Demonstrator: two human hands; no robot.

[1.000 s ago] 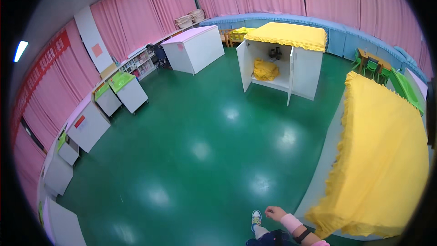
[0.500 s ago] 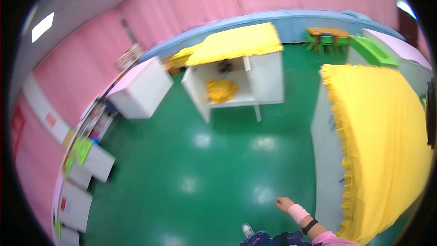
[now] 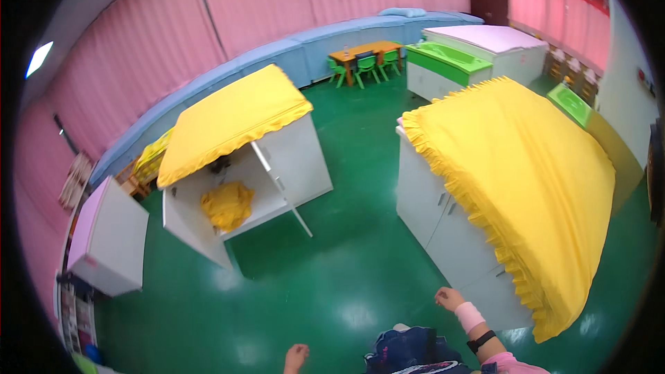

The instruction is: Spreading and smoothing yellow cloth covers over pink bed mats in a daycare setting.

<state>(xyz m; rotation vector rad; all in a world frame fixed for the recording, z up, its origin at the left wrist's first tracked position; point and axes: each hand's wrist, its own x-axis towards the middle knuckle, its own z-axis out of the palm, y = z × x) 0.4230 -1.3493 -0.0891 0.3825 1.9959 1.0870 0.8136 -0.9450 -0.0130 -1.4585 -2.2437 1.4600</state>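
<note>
And now, spotting the right hand [image 3: 450, 298] loosely curled, apparently around nothing, with a white cupboard [image 3: 419, 194] under a ruffled yellow cover [image 3: 519, 159] just to its right; likewise seeing the left hand [image 3: 296, 357] half closed, apparently empty, low over green floor [image 3: 339, 263], with an open-doored cupboard [image 3: 301, 152] holding bunched yellow cloth [image 3: 227, 206] well ahead.

We find bright lighting | ceiling panel [image 3: 39, 59] overexposed | glare toward near edge of green floor [image 3: 350, 246] | lines bent, corners black
</note>
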